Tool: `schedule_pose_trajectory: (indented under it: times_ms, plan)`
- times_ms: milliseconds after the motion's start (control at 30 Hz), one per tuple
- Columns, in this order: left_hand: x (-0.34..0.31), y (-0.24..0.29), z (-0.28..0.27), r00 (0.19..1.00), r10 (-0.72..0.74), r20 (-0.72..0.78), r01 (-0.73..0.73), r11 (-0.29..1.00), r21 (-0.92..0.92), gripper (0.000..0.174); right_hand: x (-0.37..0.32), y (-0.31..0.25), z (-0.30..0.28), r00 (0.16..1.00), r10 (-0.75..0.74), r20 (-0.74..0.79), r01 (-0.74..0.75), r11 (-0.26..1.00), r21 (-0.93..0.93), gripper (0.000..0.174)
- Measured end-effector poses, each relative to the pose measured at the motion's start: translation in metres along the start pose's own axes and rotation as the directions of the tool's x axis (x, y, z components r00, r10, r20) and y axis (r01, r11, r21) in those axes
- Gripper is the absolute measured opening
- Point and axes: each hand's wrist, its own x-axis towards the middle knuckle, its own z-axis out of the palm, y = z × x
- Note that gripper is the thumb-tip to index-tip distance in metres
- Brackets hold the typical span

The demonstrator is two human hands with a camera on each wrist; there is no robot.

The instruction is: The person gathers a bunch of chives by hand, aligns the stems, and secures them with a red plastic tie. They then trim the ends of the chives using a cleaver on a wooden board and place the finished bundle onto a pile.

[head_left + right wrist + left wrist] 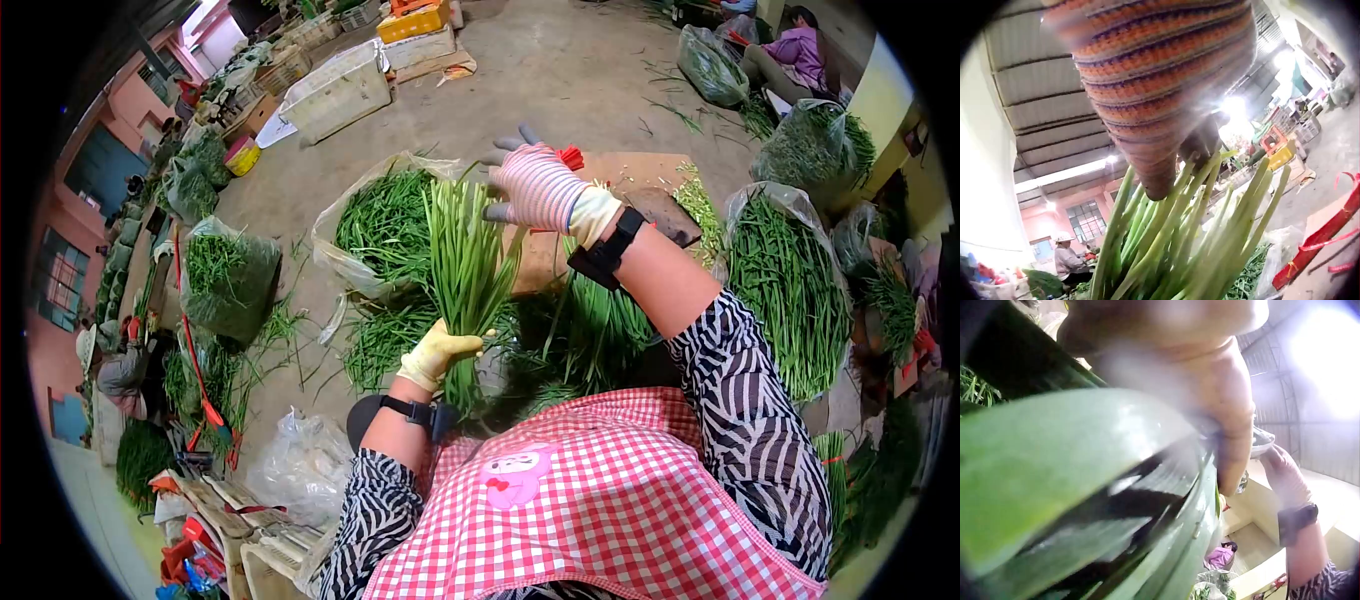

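In the head view my left hand (436, 352), in a yellow glove, grips a bunch of garlic chives (465, 250) low down, the pale stalk ends pointing up. Broad wet leaves (1066, 462) of the bunch fill much of the left wrist view. My right hand (540, 188), in a striped glove with grey fingertips, is at the top of the bunch, fingers spread and thumb beside the stalks. In the right wrist view the striped glove (1166, 81) overlaps the upright stalk ends (1179, 231).
An open bag of loose greens (385, 225) lies beyond the bunch. Behind my right hand is a board (625, 170) with cut ends and red ties (570, 157). More chives (605, 325) lie below my right forearm. A full bag (785, 290) stands right, a white crate (335, 100) further off.
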Motion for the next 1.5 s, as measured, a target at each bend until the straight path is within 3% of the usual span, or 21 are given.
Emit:
schedule_pose_trajectory:
  times_ms: [33, 133, 267, 300, 333, 400, 467, 500, 533, 600, 633, 667, 733, 767, 900, 1000, 1100, 1233, 1333, 1467, 1500]
  plan:
    - [0.000, 0.000, 0.000, 1.000, -0.002, 0.010, 0.002, 1.000, 0.003, 0.041, 0.000, 0.000, 0.001, 1.000, -0.012, -0.022, 0.013, 0.998, 0.056, 0.036]
    - [-0.002, -0.002, -0.004, 1.000, -0.010, 0.029, 0.010, 1.000, 0.005, 0.040, 0.002, 0.009, -0.001, 0.977, -0.042, 0.207, -0.009, 0.970, 0.241, 0.032]
    - [-0.002, -0.002, -0.003, 0.999, -0.019, 0.042, 0.018, 1.000, 0.009, 0.039, -0.007, 0.001, -0.003, 0.994, -0.078, -0.081, 0.094, 0.970, 0.223, 0.026]
    - [-0.001, -0.003, -0.003, 0.999, 0.014, 0.041, -0.014, 1.000, -0.013, 0.038, -0.005, 0.002, -0.009, 0.999, 0.052, 0.012, -0.054, 0.986, 0.160, 0.027]
    - [-0.001, -0.003, -0.003, 0.999, 0.011, 0.041, -0.011, 1.000, -0.017, 0.038, -0.006, 0.011, -0.011, 0.991, 0.064, -0.114, -0.054, 0.994, 0.091, 0.030]
    - [-0.004, -0.001, -0.003, 1.000, 0.012, 0.029, -0.011, 0.999, -0.031, 0.038, -0.017, 0.031, -0.029, 0.941, 0.134, -0.310, -0.063, 0.972, 0.228, 0.032]
    - [-0.007, 0.003, 0.001, 1.000, 0.001, -0.008, -0.001, 0.997, -0.074, 0.039, -0.034, 0.030, -0.051, 0.897, 0.438, -0.068, -0.259, 0.642, 0.722, 0.032]
    - [-0.007, 0.002, -0.002, 1.000, 0.012, -0.005, -0.013, 0.998, -0.066, 0.038, -0.042, 0.028, -0.060, 0.932, 0.363, 0.020, -0.237, 0.567, 0.789, 0.028]
    - [-0.005, 0.001, -0.004, 1.000, 0.024, -0.001, -0.024, 0.998, -0.058, 0.038, -0.050, 0.017, -0.062, 0.951, 0.284, 0.123, -0.225, 0.363, 0.904, 0.023]
    - [-0.003, 0.000, -0.006, 1.000, 0.021, -0.005, -0.021, 0.998, -0.063, 0.039, -0.057, 0.004, -0.049, 0.965, 0.037, 0.260, -0.256, 0.360, 0.897, 0.022]
    - [-0.001, 0.000, -0.005, 1.000, 0.021, -0.011, -0.022, 0.998, -0.058, 0.039, -0.055, -0.005, -0.039, 0.976, 0.023, 0.218, -0.191, 0.575, 0.796, 0.028]
    - [0.000, 0.000, -0.005, 1.000, 0.021, -0.015, -0.022, 0.998, -0.051, 0.039, -0.050, -0.016, -0.030, 0.997, -0.051, 0.049, 0.015, 0.827, 0.562, 0.028]
    - [0.003, -0.002, -0.005, 1.000, 0.009, -0.018, -0.010, 1.000, -0.026, 0.041, -0.033, -0.033, -0.018, 0.999, -0.006, 0.033, 0.000, 0.984, 0.181, 0.023]
    - [0.003, -0.002, -0.003, 1.000, 0.007, -0.027, -0.007, 1.000, -0.027, 0.042, -0.024, -0.035, -0.003, 0.999, 0.028, -0.020, -0.029, 0.998, -0.059, 0.028]
    - [0.004, -0.003, -0.002, 0.998, 0.033, -0.052, -0.035, 0.999, -0.036, 0.040, -0.015, -0.038, 0.013, 0.987, 0.094, 0.133, -0.089, 0.995, -0.039, 0.028]
    - [0.003, -0.001, -0.001, 0.997, 0.051, -0.050, -0.051, 0.999, -0.005, 0.039, -0.011, -0.042, 0.022, 0.961, 0.163, 0.222, -0.128, 0.978, -0.163, 0.030]
    - [0.003, 0.001, 0.000, 0.997, 0.045, -0.058, -0.046, 0.999, -0.017, 0.040, -0.012, -0.044, 0.006, 0.973, 0.141, 0.182, -0.141, 0.990, -0.013, 0.032]
    - [0.002, 0.000, 0.001, 0.999, 0.033, -0.036, -0.033, 0.999, -0.016, 0.041, -0.009, -0.056, 0.001, 0.897, 0.168, 0.409, -0.226, 0.969, 0.098, 0.032]
    - [0.004, 0.001, 0.001, 0.999, 0.032, -0.017, -0.032, 0.999, -0.009, 0.042, -0.005, -0.054, 0.014, 0.909, 0.242, 0.339, -0.270, 0.962, 0.037, 0.030]
    - [0.002, 0.000, 0.002, 1.000, 0.015, -0.014, -0.015, 1.000, -0.016, 0.044, -0.005, -0.038, 0.010, 0.956, 0.204, 0.210, -0.167, 0.969, -0.179, 0.014]
    - [0.001, -0.001, 0.003, 1.000, 0.014, -0.019, -0.015, 0.999, -0.035, 0.044, -0.005, -0.021, 0.017, 0.971, 0.230, 0.068, -0.208, 0.948, -0.241, 0.013]
